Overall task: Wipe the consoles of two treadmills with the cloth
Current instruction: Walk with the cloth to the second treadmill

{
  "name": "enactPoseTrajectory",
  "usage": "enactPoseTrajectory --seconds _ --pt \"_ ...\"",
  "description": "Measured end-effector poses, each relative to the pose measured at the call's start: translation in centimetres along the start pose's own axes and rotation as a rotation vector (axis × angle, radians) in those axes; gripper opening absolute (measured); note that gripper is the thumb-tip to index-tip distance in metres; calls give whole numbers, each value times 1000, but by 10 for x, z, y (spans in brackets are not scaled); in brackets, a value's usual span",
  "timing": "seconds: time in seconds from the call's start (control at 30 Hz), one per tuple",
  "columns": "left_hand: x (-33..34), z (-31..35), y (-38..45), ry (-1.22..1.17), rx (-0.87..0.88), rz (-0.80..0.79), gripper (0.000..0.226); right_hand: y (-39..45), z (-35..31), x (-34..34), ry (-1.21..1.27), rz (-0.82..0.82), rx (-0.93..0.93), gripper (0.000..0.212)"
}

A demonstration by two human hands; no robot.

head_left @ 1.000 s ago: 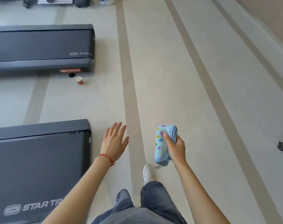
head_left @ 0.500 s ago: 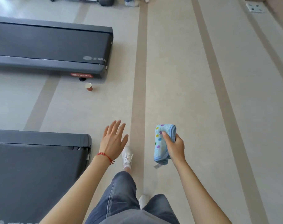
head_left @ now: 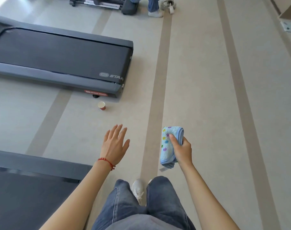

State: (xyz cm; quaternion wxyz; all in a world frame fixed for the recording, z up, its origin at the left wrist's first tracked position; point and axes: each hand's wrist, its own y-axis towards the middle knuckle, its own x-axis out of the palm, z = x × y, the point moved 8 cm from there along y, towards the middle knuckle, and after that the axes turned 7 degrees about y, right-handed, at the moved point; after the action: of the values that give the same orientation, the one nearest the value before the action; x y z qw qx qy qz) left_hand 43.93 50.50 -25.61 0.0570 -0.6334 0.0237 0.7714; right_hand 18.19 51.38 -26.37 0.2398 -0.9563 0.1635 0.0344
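Walk on to the far treadmill (head_left: 61,60) at 11 o'clock, skirting the paper cup (head_left: 101,105); right hand (head_left: 181,149) grip pinches the folded cloth (head_left: 169,146), left hand (head_left: 114,145) spread, empty

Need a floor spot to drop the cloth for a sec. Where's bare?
Bare: the floor right of the far treadmill, and the strip between it and the near treadmill, left of the paper cup. Crowded: top edge, by the rack and someone's feet. Right hand grips the cloth.
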Motion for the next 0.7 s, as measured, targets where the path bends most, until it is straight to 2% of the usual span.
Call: enactPoseTrajectory --seconds 0.27,0.5,0.6,0.7 --pt "-6 -49 75 -5 -201 48 50 100 -54 85 -70 -155 -33 19" --pt "-29 -115 118 -16 -523 145 49 171 -124 212 -219 -481 -110 20" --pt "-41 -141 117 -23 -660 207 50 181 -147 269 -284 -637 -141 15" --pt "-51 -163 106 -26 -799 249 50 178 -156 324 -350 -777 -153 19"
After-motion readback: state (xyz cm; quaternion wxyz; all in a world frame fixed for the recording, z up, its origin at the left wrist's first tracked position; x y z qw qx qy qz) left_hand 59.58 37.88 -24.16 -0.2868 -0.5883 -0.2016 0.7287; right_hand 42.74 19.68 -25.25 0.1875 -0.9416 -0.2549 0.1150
